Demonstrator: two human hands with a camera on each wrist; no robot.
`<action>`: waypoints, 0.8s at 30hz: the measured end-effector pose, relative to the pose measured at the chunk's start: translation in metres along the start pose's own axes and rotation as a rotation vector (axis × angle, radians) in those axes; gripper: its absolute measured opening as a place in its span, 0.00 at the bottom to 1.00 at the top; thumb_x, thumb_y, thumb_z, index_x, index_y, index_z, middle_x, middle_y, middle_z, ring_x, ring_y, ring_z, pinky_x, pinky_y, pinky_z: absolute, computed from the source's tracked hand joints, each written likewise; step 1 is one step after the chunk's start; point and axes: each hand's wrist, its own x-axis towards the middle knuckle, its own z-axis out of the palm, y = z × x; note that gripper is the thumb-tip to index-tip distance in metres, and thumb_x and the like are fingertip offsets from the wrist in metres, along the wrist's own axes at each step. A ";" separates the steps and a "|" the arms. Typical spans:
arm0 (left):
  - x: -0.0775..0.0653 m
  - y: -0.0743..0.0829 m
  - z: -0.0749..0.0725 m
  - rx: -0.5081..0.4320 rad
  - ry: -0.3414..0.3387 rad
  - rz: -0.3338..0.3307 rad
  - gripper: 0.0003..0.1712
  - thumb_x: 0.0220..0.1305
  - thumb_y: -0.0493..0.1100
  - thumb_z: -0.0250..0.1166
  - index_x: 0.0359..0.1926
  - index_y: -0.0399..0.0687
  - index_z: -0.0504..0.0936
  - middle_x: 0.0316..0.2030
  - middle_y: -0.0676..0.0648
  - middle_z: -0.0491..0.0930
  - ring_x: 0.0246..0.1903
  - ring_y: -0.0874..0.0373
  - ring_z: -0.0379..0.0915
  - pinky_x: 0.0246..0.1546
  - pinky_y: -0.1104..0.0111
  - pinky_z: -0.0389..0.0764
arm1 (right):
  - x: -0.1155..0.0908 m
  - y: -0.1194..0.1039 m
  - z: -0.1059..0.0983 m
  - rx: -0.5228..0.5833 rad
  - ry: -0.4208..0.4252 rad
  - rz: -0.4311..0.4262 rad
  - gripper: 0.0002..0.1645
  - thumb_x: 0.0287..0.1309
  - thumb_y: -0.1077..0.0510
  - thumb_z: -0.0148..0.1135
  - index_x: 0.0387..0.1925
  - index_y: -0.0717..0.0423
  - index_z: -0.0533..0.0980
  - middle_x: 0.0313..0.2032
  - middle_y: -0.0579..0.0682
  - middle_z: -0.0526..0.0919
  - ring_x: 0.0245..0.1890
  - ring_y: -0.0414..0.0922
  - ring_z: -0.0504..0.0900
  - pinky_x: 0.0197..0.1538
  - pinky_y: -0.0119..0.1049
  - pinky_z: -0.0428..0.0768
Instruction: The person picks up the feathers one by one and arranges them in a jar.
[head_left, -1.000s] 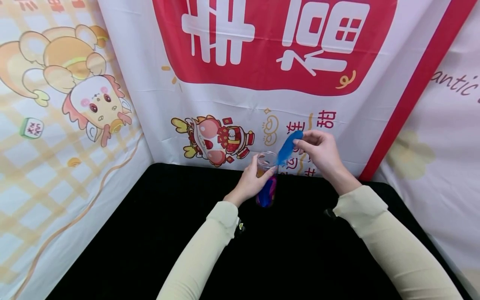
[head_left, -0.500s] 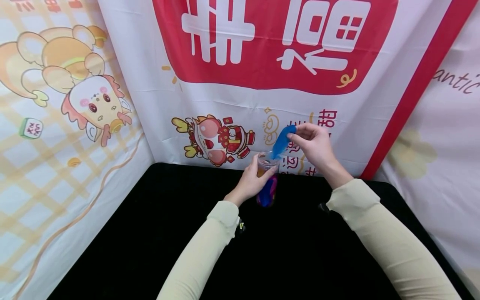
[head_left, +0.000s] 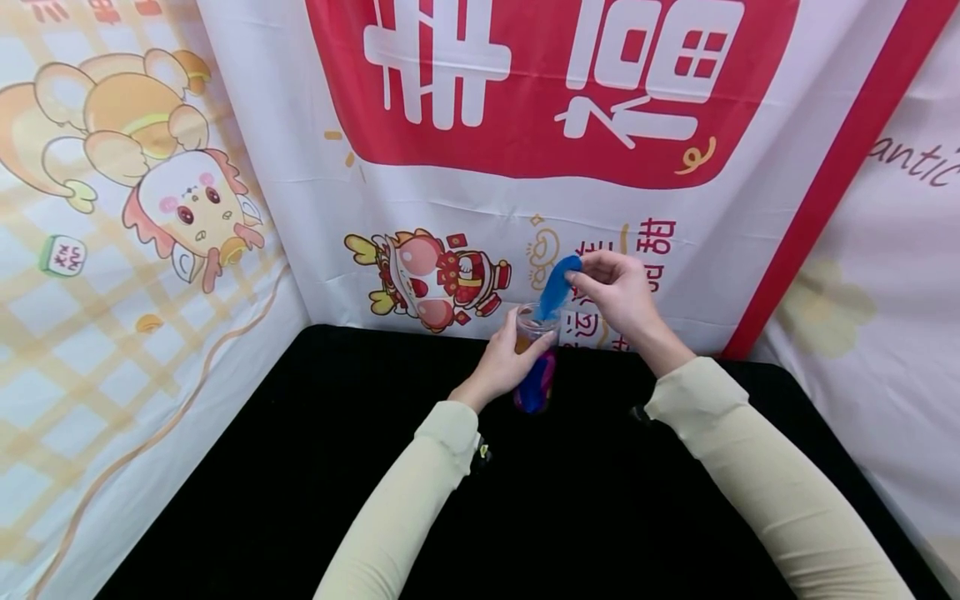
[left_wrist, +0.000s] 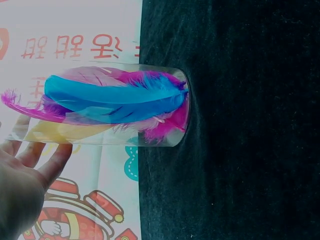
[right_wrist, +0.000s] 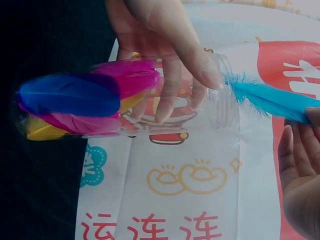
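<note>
A clear jar [head_left: 534,367] stands upright near the back edge of the table, holding several feathers in blue, magenta and yellow. My left hand [head_left: 504,360] grips it around its upper part, thumb on the near side and fingers behind. Inside, a light blue feather [left_wrist: 115,100] lies along the wall in the left wrist view, and a dark blue feather [right_wrist: 70,95] shows in the right wrist view. Above the mouth, my right hand [head_left: 618,287] pinches another light blue feather [head_left: 557,287] by its broad end. Its fluffy lower end is right at the jar's rim [right_wrist: 225,92].
The table has a black cloth [head_left: 375,500] over it. Just behind its back edge hangs a white and red printed curtain [head_left: 450,192], with a checked cloth [head_left: 150,333] on the left side and a pale one on the right.
My right hand has moved left with the light blue feather, bringing its lower end from beside the jar to over its mouth. The left hand and jar have hardly moved.
</note>
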 end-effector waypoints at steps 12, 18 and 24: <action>-0.001 -0.002 0.002 -0.007 0.001 0.002 0.47 0.68 0.73 0.57 0.77 0.57 0.54 0.66 0.43 0.73 0.63 0.51 0.73 0.66 0.52 0.71 | -0.004 0.010 0.008 -0.113 -0.071 0.040 0.11 0.63 0.63 0.71 0.43 0.68 0.83 0.38 0.56 0.88 0.35 0.44 0.87 0.41 0.34 0.86; -0.001 -0.002 0.001 -0.031 -0.015 0.000 0.48 0.69 0.73 0.57 0.78 0.56 0.53 0.65 0.42 0.73 0.62 0.50 0.73 0.65 0.50 0.72 | -0.005 0.012 0.009 -0.217 -0.134 0.061 0.09 0.64 0.62 0.70 0.42 0.65 0.84 0.39 0.59 0.88 0.35 0.43 0.86 0.39 0.30 0.82; 0.000 -0.002 -0.001 -0.031 -0.017 0.007 0.48 0.69 0.73 0.57 0.78 0.55 0.53 0.65 0.42 0.73 0.63 0.50 0.72 0.65 0.50 0.71 | -0.004 0.012 0.010 -0.316 -0.198 0.040 0.08 0.64 0.61 0.70 0.41 0.63 0.85 0.38 0.59 0.88 0.34 0.48 0.84 0.36 0.31 0.81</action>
